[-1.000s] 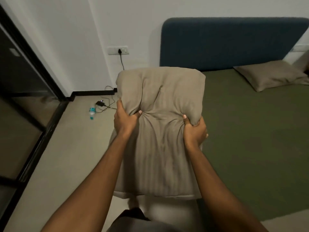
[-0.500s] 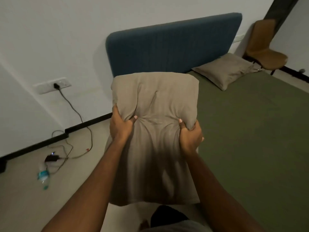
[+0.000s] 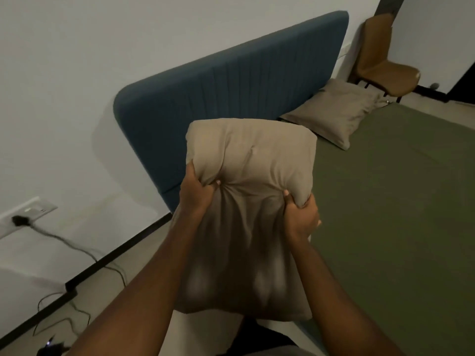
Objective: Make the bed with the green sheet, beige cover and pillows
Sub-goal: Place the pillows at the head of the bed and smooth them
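At far left a wall socket (image 3: 30,211) carries a black plug, and its cable (image 3: 74,249) trails down over the dark skirting to the floor. Right of it, a blue padded headboard (image 3: 231,98) stands against the white wall.

In the middle, the left hand (image 3: 198,192) grips a bunched fold on the left side of a beige pillow (image 3: 252,155), fingers curled into the cloth. The pillow is held upright in the air, near the head end of the bed at its left edge, with its lower half hanging slack between the forearms. The right hand (image 3: 300,217) clutches the pillow's right side in the same way, thumb pressed into the fabric.

Farther right, a second beige pillow (image 3: 334,111) lies flat on the green sheet (image 3: 390,206), touching the headboard's right end. The sheet covers the mattress smoothly. In the far right corner stands a brown chair (image 3: 383,65), just beyond the bed.
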